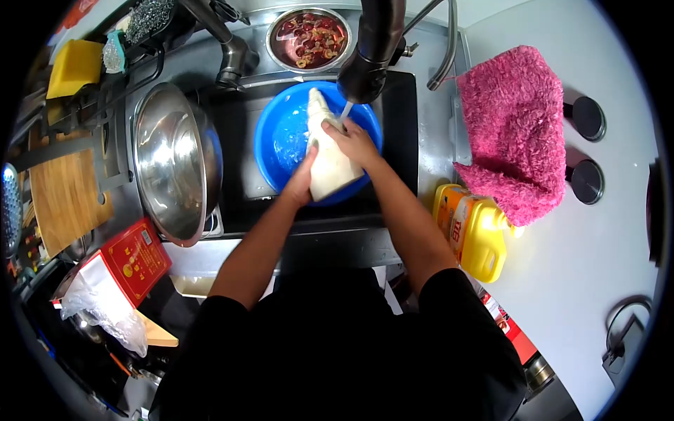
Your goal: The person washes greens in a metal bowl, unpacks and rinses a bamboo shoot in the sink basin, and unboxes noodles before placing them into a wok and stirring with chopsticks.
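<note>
A pale peeled bamboo shoot [330,165], thick at the base and tapering to a ringed tip, is held at a tilt over the blue basin [265,151]. My left hand [302,179] grips its lower left side, thumb up along it. My right hand [354,144] wraps around the upper right side, under the dark faucet [365,74]. A thin stream of water falls from the spout beside my right fingers. Water lies in the basin, which sits in the black sink [242,158].
Left of the basin a large steel bowl [168,161] leans on the sink edge. Behind stands a steel bowl of reddish slices [309,42]. At right are a pink towel [512,126] and a yellow detergent jug [477,231]. A red box [137,261] sits at lower left.
</note>
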